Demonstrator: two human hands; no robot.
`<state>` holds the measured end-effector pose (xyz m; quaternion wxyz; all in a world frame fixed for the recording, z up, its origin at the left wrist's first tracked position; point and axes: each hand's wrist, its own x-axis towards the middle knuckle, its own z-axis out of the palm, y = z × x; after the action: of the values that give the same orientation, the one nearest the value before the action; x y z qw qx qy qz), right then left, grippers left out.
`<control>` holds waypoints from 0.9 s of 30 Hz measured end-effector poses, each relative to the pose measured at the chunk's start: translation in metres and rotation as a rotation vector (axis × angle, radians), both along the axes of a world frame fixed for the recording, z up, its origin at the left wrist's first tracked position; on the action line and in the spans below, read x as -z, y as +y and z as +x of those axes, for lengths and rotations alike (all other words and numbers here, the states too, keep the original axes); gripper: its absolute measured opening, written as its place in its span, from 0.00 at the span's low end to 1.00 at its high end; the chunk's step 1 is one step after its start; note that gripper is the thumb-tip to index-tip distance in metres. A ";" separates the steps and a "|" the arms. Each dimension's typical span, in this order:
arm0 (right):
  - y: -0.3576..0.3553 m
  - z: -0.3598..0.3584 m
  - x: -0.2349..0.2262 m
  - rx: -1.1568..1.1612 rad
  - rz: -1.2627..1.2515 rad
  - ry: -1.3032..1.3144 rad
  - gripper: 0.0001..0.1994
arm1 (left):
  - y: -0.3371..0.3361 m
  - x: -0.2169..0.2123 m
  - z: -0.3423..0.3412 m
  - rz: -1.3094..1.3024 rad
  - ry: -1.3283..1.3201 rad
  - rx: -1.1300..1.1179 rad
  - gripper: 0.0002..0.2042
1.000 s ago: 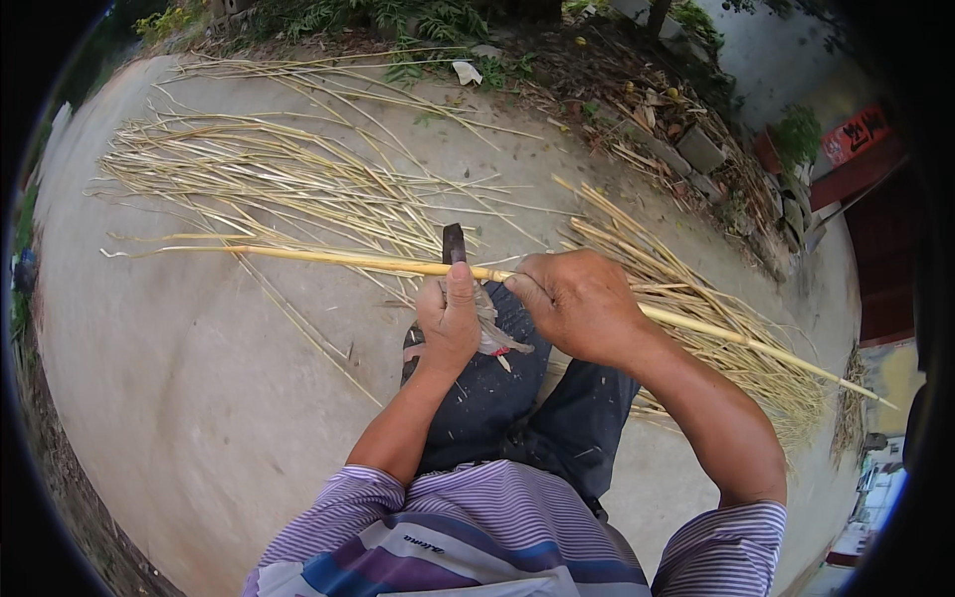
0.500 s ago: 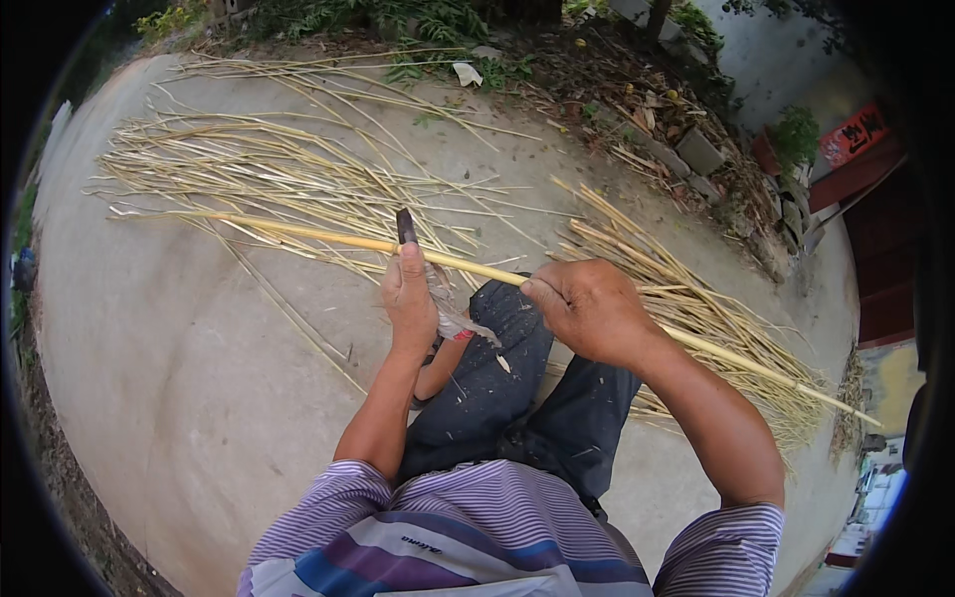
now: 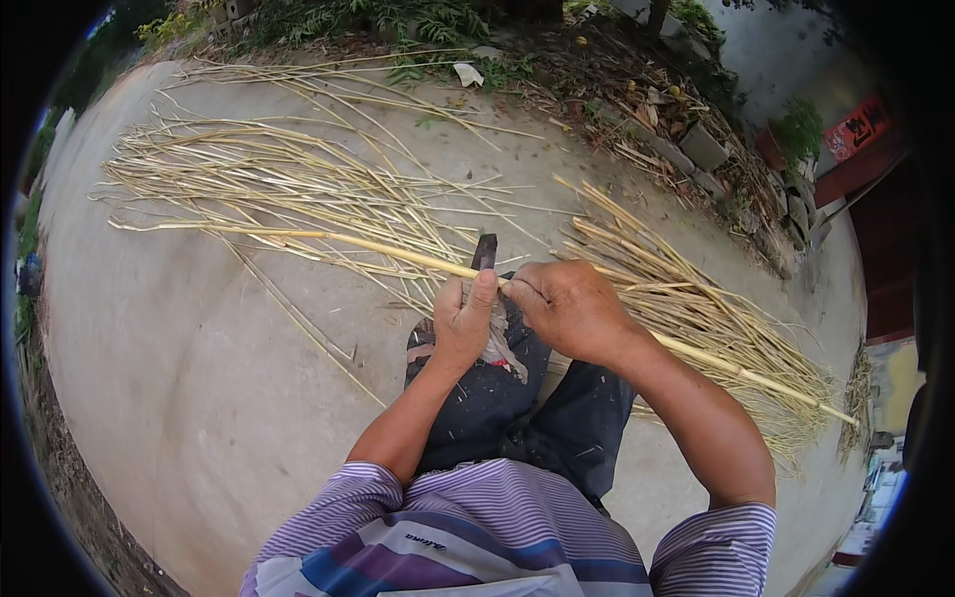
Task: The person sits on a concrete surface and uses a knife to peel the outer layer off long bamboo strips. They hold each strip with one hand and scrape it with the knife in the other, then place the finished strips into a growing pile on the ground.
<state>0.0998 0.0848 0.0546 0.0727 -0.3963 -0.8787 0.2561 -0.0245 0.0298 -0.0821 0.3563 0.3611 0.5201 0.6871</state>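
A long, thin yellow stalk [image 3: 383, 248] runs slantwise across the view, from the far left down to the right. My right hand [image 3: 575, 310] is closed round it, thumb on top. Close beside it, my left hand [image 3: 462, 328] grips a short dark blade [image 3: 484, 252] that stands up behind the stalk. The left thumb presses on the stalk where it crosses the blade. A pale, crumpled wrapping [image 3: 505, 354] hangs below the left hand, above my knee. My fingers hide the blade's lower part.
A loose heap of peeled-looking stalks [image 3: 288, 174] lies on the concrete [image 3: 169, 398] at the far left. Another bundle of browner stalks [image 3: 696, 303] lies to the right. Bricks [image 3: 704, 149] and dry litter line the far edge, near a potted plant [image 3: 799, 131].
My left hand has slid right along the stalk with the blade, closing up to my right hand. The right hand and stalk have shifted only slightly.
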 end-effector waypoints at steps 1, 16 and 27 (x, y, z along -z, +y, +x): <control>0.003 0.004 -0.003 0.021 0.007 -0.036 0.15 | 0.003 -0.003 -0.006 -0.055 -0.111 -0.008 0.22; -0.001 0.006 0.015 0.092 -0.039 -0.026 0.14 | 0.002 -0.007 0.014 -0.045 0.058 -0.020 0.20; -0.008 0.010 0.041 0.108 0.079 -0.013 0.14 | -0.001 0.004 0.016 -0.065 0.210 -0.050 0.21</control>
<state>0.1097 0.0765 0.0137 0.0964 -0.4415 -0.8659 0.2143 -0.0085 0.0292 -0.0858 0.2943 0.4061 0.5855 0.6370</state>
